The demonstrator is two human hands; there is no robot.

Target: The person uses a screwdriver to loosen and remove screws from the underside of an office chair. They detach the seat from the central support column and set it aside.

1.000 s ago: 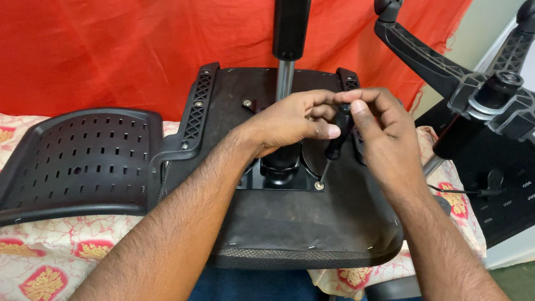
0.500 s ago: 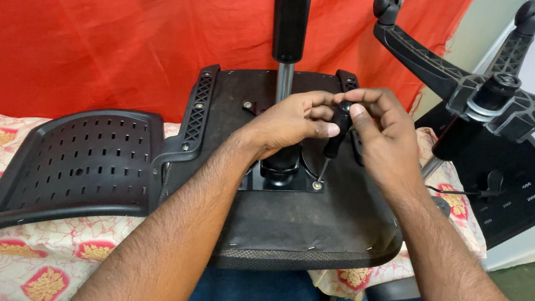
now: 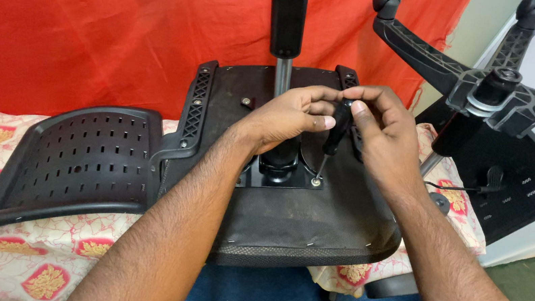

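Observation:
An upturned black chair seat (image 3: 313, 224) lies on a bed with its underside facing me. Both hands meet over its middle. My right hand (image 3: 378, 133) pinches the top of a black-handled screwdriver (image 3: 335, 135). My left hand (image 3: 289, 116) steadies the handle from the left side with its fingertips. The screwdriver's tip rests on a bolt (image 3: 315, 182) at the near right corner of the black metal mounting plate (image 3: 278, 175). A chrome and black gas-lift column (image 3: 286, 30) rises from the plate behind my left hand.
A perforated black chair backrest (image 3: 76, 161) lies left on the patterned bedsheet (image 3: 29, 264). A red cloth (image 3: 92, 27) hangs behind. An upturned black star base with castors (image 3: 492, 90) stands at the right, over another black chair part (image 3: 521, 188).
My hands and the screwdriver stay on the same bolt, and the fingers shift slightly around the handle. The view moved a little.

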